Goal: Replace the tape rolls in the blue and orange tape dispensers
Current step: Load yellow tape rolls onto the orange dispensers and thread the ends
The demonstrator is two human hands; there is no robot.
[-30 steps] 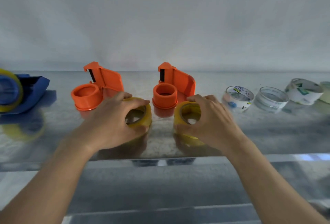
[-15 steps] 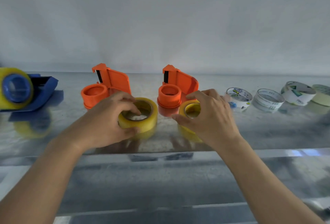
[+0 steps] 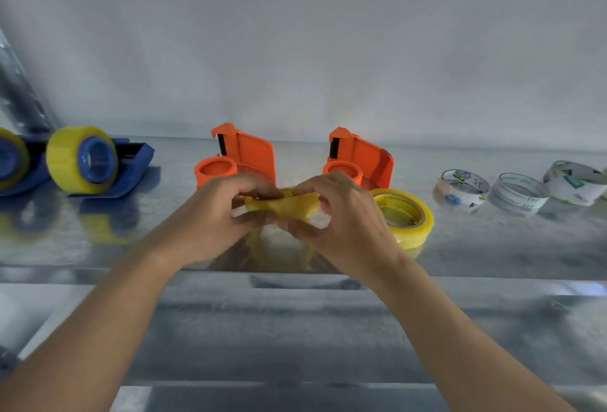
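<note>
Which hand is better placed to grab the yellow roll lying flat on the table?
Right hand: the flat yellow roll lies just beside it, though both hands currently grip the held roll.

We see two bare forearms, sleeveless to the frame's edge (no watch or rings), left hand (image 3: pixel 210 214) and right hand (image 3: pixel 345 214).

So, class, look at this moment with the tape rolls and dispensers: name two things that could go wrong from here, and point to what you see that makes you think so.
1. Both hands, left hand and right hand, grip one yellow roll above the table; the image is blurred, so a slip may drop it.
2. The second yellow roll lies just beside the right wrist and could be knocked towards the empty cores.
3. Both orange dispensers stand just behind the hands and might be bumped.
</note>
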